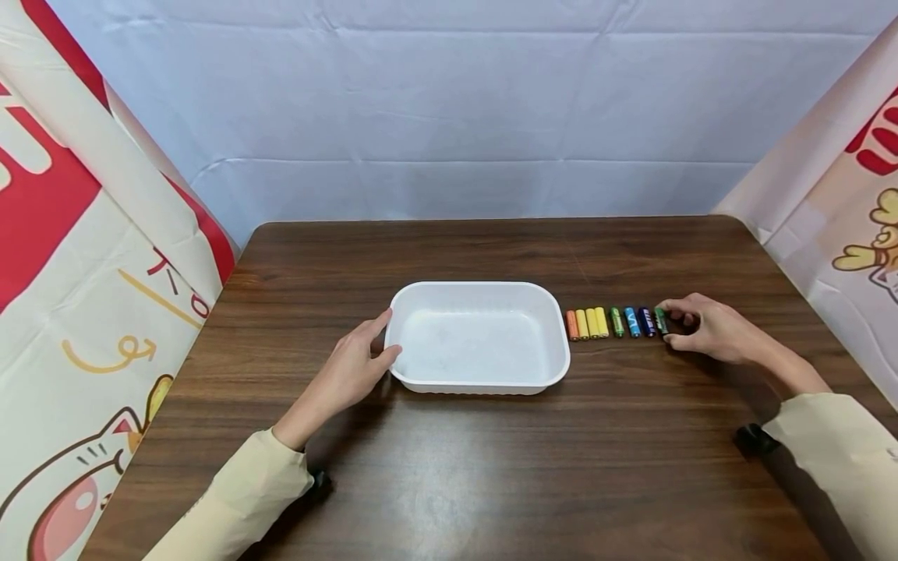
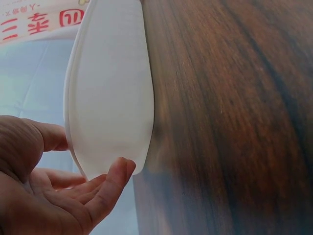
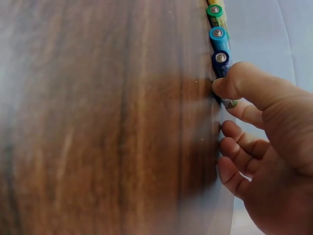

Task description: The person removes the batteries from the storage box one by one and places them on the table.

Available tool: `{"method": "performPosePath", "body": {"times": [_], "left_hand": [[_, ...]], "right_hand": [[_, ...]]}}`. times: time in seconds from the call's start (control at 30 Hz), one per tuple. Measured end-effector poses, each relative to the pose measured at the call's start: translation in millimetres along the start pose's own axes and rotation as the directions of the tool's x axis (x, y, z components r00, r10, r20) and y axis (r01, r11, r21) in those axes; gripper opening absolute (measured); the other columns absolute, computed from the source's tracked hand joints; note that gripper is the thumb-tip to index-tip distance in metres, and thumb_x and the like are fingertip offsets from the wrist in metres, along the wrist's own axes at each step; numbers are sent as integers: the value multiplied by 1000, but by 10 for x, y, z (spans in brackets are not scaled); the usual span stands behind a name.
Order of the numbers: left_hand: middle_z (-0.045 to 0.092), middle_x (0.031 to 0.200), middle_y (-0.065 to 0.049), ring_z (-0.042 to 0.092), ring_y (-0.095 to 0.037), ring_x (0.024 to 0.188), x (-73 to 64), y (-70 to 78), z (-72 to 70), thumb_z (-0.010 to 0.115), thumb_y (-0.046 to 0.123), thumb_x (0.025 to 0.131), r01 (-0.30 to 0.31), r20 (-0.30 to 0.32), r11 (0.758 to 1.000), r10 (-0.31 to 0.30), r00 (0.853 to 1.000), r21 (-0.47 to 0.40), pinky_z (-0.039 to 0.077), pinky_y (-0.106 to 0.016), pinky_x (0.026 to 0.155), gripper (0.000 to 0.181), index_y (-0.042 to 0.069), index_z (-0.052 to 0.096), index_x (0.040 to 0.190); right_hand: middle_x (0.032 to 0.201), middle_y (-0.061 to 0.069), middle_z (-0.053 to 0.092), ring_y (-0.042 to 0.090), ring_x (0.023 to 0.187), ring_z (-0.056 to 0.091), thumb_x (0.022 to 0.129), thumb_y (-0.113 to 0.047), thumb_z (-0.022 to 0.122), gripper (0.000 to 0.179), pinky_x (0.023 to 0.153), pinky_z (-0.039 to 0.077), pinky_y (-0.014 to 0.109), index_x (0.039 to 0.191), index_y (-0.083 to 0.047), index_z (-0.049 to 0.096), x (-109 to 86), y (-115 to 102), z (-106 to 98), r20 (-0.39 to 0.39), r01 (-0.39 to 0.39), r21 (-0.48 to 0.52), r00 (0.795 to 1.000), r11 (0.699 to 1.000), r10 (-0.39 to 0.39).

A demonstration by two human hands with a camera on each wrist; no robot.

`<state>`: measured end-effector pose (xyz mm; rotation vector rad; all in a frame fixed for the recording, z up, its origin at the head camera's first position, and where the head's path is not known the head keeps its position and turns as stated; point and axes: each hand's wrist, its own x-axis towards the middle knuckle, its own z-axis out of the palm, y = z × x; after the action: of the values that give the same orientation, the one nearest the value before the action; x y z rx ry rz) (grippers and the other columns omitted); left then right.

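Note:
A white plastic tray (image 1: 479, 386) stands on the table, its inside bare. My left hand (image 1: 351, 365) holds the tray by its left end, thumb and fingers spread along the rim; in the left wrist view, fingertips (image 2: 122, 169) lie against the outer wall. To the right of the tray runs a row of several batteries, from an orange battery (image 1: 572, 326) through yellow ones to a dark blue battery (image 1: 646, 322). At the row's right end, my right hand (image 1: 715, 331) pinches a dark green battery (image 1: 660, 321) between thumb and index finger. The other fingers are bent, off the battery.
The dark wood-grain table (image 1: 449, 467) reaches back to a pale blue cloth backdrop (image 1: 449, 109). Printed cloths hang along the left and right sides. A green battery (image 1: 616, 322) and a light blue battery (image 1: 633, 322) lie within the row, with small gaps between them.

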<state>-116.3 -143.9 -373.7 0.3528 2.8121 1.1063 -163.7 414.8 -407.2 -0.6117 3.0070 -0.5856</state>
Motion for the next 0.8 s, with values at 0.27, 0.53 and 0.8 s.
{"method": "performPosePath", "body": {"times": [0.27, 0.53, 0.8], "left_hand": [[50, 152, -22, 61, -32, 114, 1, -12, -1, 64, 18, 103, -8, -5, 1000, 8, 1000, -5, 48, -50, 97, 64, 2, 38, 159], [49, 153, -21, 61, -32, 117, -3, -18, -5, 63, 20, 103, -1, -8, 1000, 1, 1000, -3, 47, -50, 98, 63, 3, 39, 159], [49, 153, -20, 61, -31, 112, -8, -19, 3, 63, 20, 103, 1, -11, 1000, -1, 1000, -13, 47, -49, 95, 63, 4, 39, 159]], "right_hand": [[93, 5, 51, 13, 78, 41, 88, -5, 78, 48, 65, 34, 30, 132, 7, 62, 19, 1, -20, 49, -13, 23, 999, 1000, 11], [97, 6, 54, 14, 80, 43, 87, -5, 80, 51, 66, 35, 29, 132, 8, 60, 20, 3, -2, 35, 1, 14, 999, 1000, -2], [102, 8, 56, 15, 83, 46, 86, -5, 81, 57, 67, 39, 29, 135, 9, 58, 14, 1, 4, 22, 2, 17, 1000, 1000, -2]]}}
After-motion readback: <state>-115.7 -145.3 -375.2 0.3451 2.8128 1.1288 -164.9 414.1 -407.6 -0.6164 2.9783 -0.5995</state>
